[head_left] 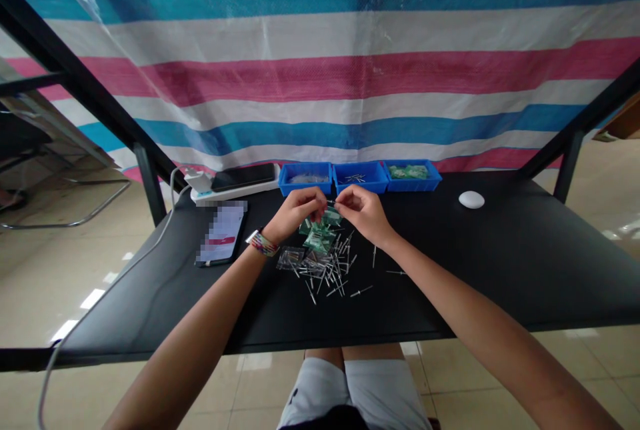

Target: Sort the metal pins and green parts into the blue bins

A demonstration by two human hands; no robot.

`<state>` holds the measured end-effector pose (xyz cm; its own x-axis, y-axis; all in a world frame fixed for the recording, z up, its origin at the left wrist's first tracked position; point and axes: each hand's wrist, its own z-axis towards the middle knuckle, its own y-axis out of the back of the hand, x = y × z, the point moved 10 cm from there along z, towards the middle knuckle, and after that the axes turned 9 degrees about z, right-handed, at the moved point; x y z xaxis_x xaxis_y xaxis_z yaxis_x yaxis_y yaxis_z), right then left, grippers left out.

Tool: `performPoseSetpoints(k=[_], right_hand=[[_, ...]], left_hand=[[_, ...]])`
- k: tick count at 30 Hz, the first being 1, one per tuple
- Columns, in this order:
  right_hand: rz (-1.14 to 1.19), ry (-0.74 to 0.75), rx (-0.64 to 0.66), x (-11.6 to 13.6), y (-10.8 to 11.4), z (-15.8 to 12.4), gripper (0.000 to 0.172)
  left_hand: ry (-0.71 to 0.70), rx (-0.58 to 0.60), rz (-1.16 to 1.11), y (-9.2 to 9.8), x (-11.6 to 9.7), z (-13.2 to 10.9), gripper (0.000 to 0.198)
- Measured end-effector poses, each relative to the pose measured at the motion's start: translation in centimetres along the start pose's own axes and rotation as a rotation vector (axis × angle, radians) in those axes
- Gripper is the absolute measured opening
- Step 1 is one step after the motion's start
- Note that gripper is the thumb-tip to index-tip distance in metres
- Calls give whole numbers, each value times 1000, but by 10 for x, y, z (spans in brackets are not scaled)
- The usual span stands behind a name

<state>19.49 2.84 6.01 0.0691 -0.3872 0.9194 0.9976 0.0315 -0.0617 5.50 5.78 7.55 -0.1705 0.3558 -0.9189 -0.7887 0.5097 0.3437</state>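
My left hand (295,211) and my right hand (361,211) meet above the black table (500,263), fingers pinched together on a small thin metal pin (332,203) held between them. Just below the hands lie small green plastic bags (320,233). A loose heap of several metal pins (330,273) spreads in front of them, with clear little bags (291,258) at its left. A beaded band sits on my left wrist.
Three blue bins stand in a row at the table's back: left (305,178), middle (360,177) with pins, right (413,173) with green bags. A phone (221,235), a power strip (235,185) carrying another phone, and a white round object (471,199) also lie here.
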Motion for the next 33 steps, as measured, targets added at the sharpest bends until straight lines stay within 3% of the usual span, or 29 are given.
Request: performPoseSetpoints(k=[9, 15, 29, 33], right_hand=[[232, -175, -64, -12, 9, 1, 31], [227, -155, -72, -14, 11, 3, 37], [235, -201, -80, -19, 13, 3, 20], [198, -122, -165, -14, 29, 9, 19]], left_hand=[[-10, -68, 11, 6, 1, 0, 23], [-8, -50, 24, 2, 0, -1, 26], [-24, -99, 29, 1, 6, 2, 20], [-38, -91, 3, 0, 2, 1, 17]])
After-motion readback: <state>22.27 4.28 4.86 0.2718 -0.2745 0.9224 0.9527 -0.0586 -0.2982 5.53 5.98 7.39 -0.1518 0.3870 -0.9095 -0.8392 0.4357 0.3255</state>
